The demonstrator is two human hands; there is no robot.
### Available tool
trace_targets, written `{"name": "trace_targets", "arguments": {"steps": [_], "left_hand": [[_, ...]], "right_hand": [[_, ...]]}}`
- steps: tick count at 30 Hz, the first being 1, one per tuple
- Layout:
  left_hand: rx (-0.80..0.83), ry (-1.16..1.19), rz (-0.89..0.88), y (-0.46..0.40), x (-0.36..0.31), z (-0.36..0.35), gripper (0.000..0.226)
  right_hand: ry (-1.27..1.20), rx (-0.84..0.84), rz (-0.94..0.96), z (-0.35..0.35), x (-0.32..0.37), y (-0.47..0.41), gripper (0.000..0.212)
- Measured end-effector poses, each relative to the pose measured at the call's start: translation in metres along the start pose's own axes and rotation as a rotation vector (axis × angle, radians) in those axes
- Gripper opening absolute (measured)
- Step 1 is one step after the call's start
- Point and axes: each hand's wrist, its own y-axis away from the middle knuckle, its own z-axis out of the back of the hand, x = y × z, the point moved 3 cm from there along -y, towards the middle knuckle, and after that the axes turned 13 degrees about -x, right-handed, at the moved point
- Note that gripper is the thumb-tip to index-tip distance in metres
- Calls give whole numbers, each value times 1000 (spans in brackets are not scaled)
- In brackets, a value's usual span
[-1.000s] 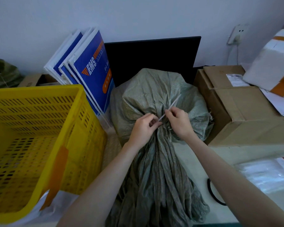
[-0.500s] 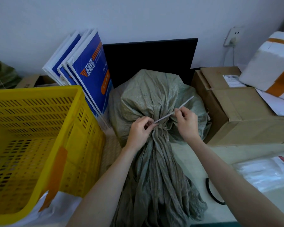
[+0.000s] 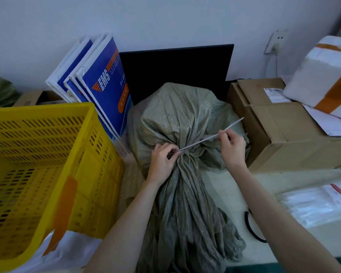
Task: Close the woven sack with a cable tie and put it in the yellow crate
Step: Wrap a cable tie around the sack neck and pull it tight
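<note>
A full grey-green woven sack (image 3: 185,113) lies on the table, its mouth gathered into a tight neck with loose fabric trailing toward me. A white cable tie (image 3: 203,140) circles that neck. My left hand (image 3: 162,160) pinches the tie's head at the neck. My right hand (image 3: 231,147) grips the tie's free tail, stretched taut up and to the right, its tip poking past my fingers. The yellow crate (image 3: 47,166) stands to the left of the sack, with nothing visible inside.
Blue and white mailers (image 3: 98,83) lean between crate and sack. A black panel (image 3: 177,69) stands behind the sack. Brown cartons (image 3: 283,134) and a white taped box (image 3: 323,75) fill the right. Clear plastic packs (image 3: 315,203) and a black band (image 3: 253,227) lie near the front right.
My right hand has drawn the cable tie's tail further out to the right, so more strap shows between my hands. The left hand stays at the sack's neck.
</note>
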Motion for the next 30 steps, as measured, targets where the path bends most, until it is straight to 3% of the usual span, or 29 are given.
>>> {"name": "trace_targets", "arguments": {"steps": [8,15,24,30], "left_hand": [[-43,34,67,6,-1,-3,2],[-181,-105,101,17,-8,-3,7],[-271,31,336,29,-15,-2,14],[-306,79,403,33,-18,-6,13]], "right_hand": [[-81,55,-54,3,-5,3,34],[-129,250,-25,14,5,23,24],[288,168,-4,60,-66,64,5],[740,161,47,101,-117,88,15]]}}
